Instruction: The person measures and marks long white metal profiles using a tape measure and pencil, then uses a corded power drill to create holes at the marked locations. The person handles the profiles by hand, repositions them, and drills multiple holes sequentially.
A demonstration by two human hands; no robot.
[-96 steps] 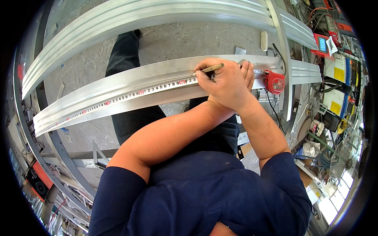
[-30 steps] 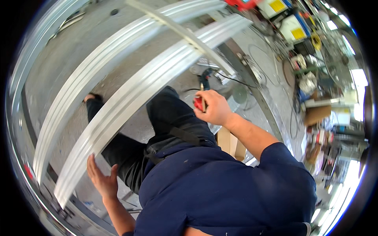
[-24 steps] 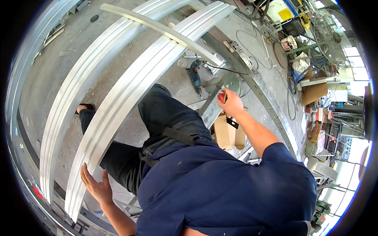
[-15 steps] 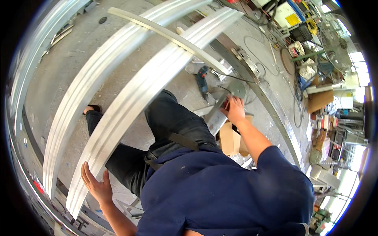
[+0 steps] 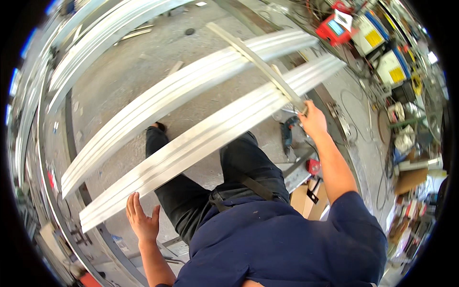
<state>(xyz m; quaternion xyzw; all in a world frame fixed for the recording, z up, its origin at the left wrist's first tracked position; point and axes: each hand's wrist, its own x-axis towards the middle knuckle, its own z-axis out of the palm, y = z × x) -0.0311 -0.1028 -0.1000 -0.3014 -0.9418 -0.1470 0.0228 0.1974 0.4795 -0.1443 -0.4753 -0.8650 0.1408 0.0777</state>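
Observation:
Two long silvery metal profiles, ribbed along their length, lie side by side across the frames. My left hand (image 5: pixel 144 222), fingers spread, rests against the edge of the near profile (image 5: pixel 191 149) close to its left end. A narrow pale metal bar (image 5: pixel 260 64) crosses over the near profile and the far profile (image 5: pixel 160 101). At the bar's near end, my right hand (image 5: pixel 314 120) has its fingers closed around it. A blue-and-black power drill (image 5: pixel 288 135) lies below that hand. Closer to me sits a small red object (image 5: pixel 313 167) whose kind I cannot make out.
Dark metal rails (image 5: pixel 107 239) run beneath the profiles' left ends. A cardboard box (image 5: pixel 306 198) stands by my right side. More profiles (image 5: pixel 103 45) lie at the far left. Cables, a red machine (image 5: pixel 333 29) and clutter line the right.
My right hand has left the red object and moved up to grip the crossbar's near end. My left hand stays at the near profile. The view has shifted, so everything appears moved rightward.

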